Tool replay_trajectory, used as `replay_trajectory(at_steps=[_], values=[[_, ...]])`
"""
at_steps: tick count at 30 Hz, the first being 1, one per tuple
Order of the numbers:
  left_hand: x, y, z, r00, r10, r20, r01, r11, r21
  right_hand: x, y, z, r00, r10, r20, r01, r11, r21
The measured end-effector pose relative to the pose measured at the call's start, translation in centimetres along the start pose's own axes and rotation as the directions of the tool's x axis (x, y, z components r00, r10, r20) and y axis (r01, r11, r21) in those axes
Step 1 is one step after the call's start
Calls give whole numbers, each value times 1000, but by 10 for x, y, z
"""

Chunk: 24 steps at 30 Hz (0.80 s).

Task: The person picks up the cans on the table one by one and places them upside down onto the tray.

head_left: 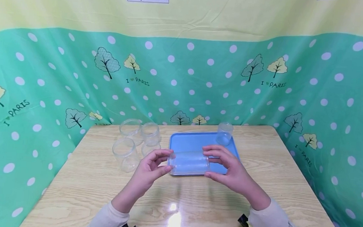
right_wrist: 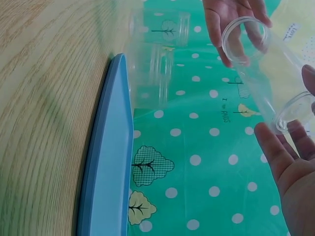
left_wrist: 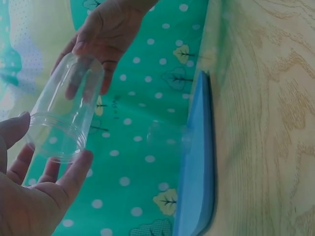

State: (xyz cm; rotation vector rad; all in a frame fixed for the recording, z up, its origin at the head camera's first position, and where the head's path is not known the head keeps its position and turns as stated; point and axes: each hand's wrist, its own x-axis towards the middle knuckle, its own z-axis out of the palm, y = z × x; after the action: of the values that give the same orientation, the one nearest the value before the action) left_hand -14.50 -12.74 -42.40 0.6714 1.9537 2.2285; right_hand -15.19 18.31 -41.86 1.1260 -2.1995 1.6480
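Observation:
A clear plastic jar (head_left: 189, 163) lies on its side in the air, held between both hands above the front of a blue tray (head_left: 186, 137). My left hand (head_left: 150, 167) pinches its threaded mouth end, thumb below and fingers above in the head view. On the other end, the base, my right hand (head_left: 229, 169) grips with thumb and fingertips. In the left wrist view the jar (left_wrist: 66, 108) looks see-through, with the mouth rings by the left fingers. Another clear jar (head_left: 224, 133) stands at the tray's back right corner.
Several clear jars, among them a front one (head_left: 125, 155) and a back one (head_left: 150, 132), stand on the wooden table (head_left: 79, 176) left of the tray. A green dotted curtain (head_left: 183, 82) hangs behind and along both sides.

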Motion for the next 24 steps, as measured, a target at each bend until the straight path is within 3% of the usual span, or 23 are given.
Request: replay_trajectory(at_steps=[17,24], values=[[1,3,-4,998,61,1,-61,998,29,-1,0,-1,999,14,-36,-15,999,-30],[1,2,-8,996,86,-1,-85,991,100,0,-1,-8,999,26,-46,-28,999,-41]])
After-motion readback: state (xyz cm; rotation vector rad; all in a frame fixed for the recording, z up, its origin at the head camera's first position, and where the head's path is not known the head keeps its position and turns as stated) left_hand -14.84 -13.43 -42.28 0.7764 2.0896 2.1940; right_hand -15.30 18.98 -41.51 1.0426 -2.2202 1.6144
